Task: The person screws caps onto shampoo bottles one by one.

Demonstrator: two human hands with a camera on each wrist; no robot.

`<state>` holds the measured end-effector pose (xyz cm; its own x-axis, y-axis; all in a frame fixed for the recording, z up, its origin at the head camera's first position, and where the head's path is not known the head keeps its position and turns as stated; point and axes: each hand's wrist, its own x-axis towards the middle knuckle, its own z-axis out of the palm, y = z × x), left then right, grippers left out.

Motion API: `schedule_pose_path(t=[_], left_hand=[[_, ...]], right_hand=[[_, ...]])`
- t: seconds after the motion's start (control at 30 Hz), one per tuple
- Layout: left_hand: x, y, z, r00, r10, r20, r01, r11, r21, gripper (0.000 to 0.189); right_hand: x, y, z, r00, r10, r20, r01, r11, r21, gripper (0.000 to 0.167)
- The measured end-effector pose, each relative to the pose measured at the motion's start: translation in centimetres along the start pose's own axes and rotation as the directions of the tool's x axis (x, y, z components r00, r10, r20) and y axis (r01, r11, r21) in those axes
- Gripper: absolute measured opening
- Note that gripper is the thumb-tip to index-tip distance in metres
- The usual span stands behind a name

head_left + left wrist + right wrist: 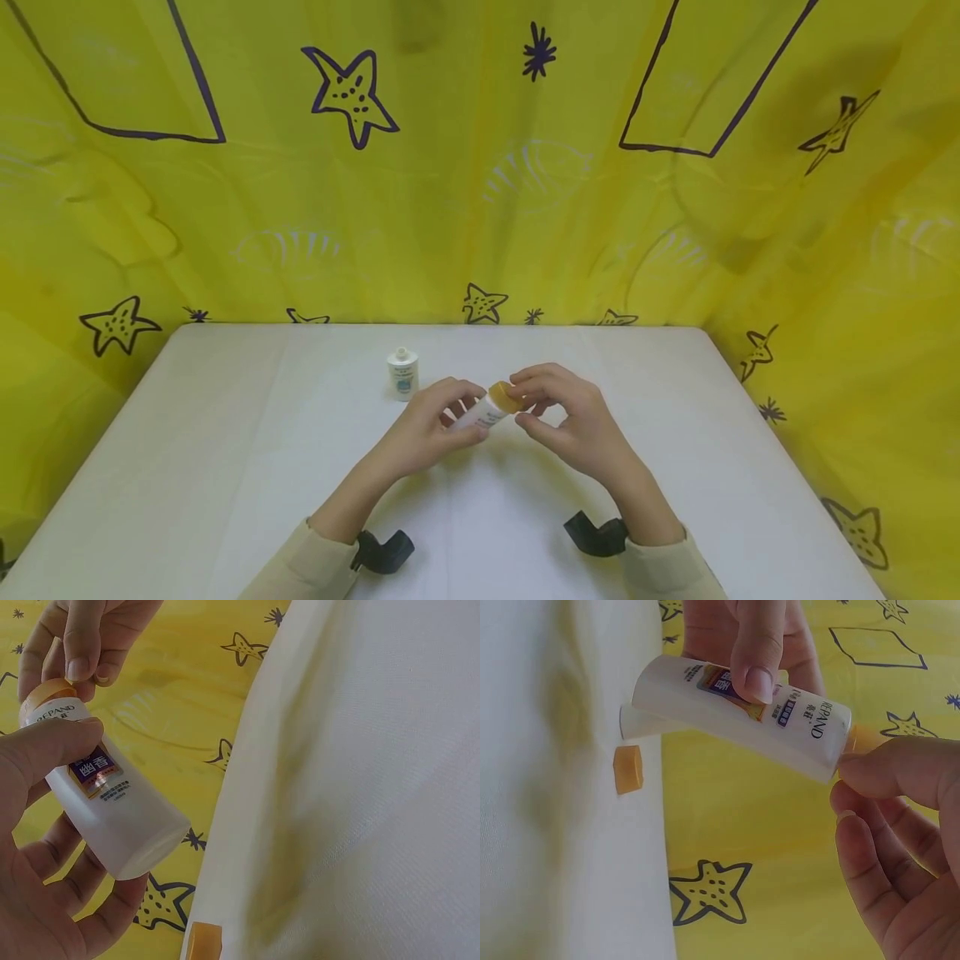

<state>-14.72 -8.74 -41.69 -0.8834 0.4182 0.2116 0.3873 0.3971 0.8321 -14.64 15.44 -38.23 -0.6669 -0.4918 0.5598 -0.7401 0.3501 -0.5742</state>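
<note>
A white bottle (124, 817) with printed labels is gripped in my left hand (438, 421), thumb across its front and fingers behind. It tilts, its orange cap (504, 398) pointing up and to the right in the head view. At that cap, my right hand (570, 417) pinches with thumb and fingertips, which partly cover it in the right wrist view. Beyond my left hand, a second white bottle (402, 373) stands upright on the table, its narrow neck uncapped. A loose orange cap (628, 769) lies near it, hidden in the head view.
The white-covered table (225, 467) reaches back to a yellow curtain (450, 183) printed with starfish and fish. Dark wrist mounts (384, 552) sit at both cuffs, above the table's near part.
</note>
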Motion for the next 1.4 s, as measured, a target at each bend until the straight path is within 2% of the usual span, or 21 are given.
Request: schedule_pose_path(t=[0.23, 0.47, 0.9, 1.4], left_hand=[[0.04, -0.05, 0.02, 1.000, -0.002, 0.006, 0.002, 1.000, -0.002, 0.035], [0.02, 0.02, -0.01, 1.000, 0.003, 0.007, -0.003, 1.000, -0.011, 0.034], [-0.05, 0.24, 0.16, 1.000, 0.008, 0.019, -0.008, 1.000, -0.005, 0.033], [-0.09, 0.35, 0.12, 1.000, 0.010, 0.023, -0.010, 1.000, 0.009, 0.035]], right_hand=[[0.12, -0.14, 0.09, 0.999, -0.033, -0.009, 0.033, 0.999, 0.003, 0.037], [0.08, -0.03, -0.02, 1.000, 0.014, 0.019, -0.014, 1.000, -0.002, 0.030], [-0.07, -0.12, -0.14, 0.999, 0.037, 0.007, -0.037, 0.997, -0.061, 0.027], [0.03, -0.17, 0.08, 1.000, 0.027, 0.008, -0.027, 1.000, -0.005, 0.027]])
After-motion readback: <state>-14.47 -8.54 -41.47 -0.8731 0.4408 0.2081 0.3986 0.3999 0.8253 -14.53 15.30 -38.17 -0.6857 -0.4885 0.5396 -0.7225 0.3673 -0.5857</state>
